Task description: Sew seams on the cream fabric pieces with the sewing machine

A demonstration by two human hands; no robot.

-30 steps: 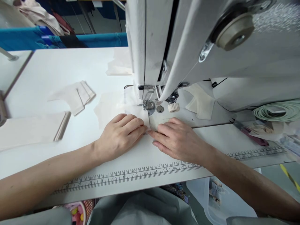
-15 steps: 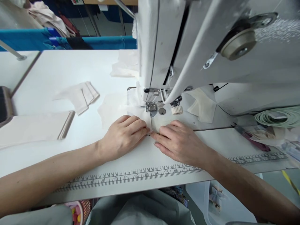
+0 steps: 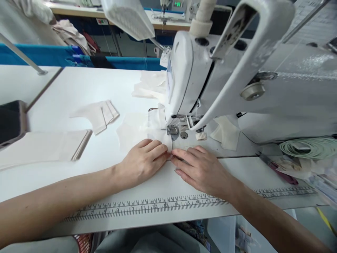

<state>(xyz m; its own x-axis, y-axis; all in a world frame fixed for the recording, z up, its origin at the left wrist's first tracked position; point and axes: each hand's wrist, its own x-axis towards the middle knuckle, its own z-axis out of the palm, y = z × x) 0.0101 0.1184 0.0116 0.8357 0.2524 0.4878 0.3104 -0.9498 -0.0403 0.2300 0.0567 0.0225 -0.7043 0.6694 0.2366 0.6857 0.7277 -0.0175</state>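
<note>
Your thin cream fabric piece (image 3: pixel 158 135) lies flat under the presser foot (image 3: pixel 173 130) of the white sewing machine (image 3: pixel 237 80). You look to be feeding a seam: your left hand (image 3: pixel 142 162) and right hand (image 3: pixel 201 168) press it with flat, extended fingers, gripping nothing. Guide it straight next; stacked cream pieces (image 3: pixel 98 113) lie well apart.

Sewing machine head (image 3: pixel 189 80) blocks everything at 12 to 2 o'clock; fabric stacks (image 3: pixel 97 112) sit at 10, bare table (image 3: pixel 65 88) beyond them.
</note>
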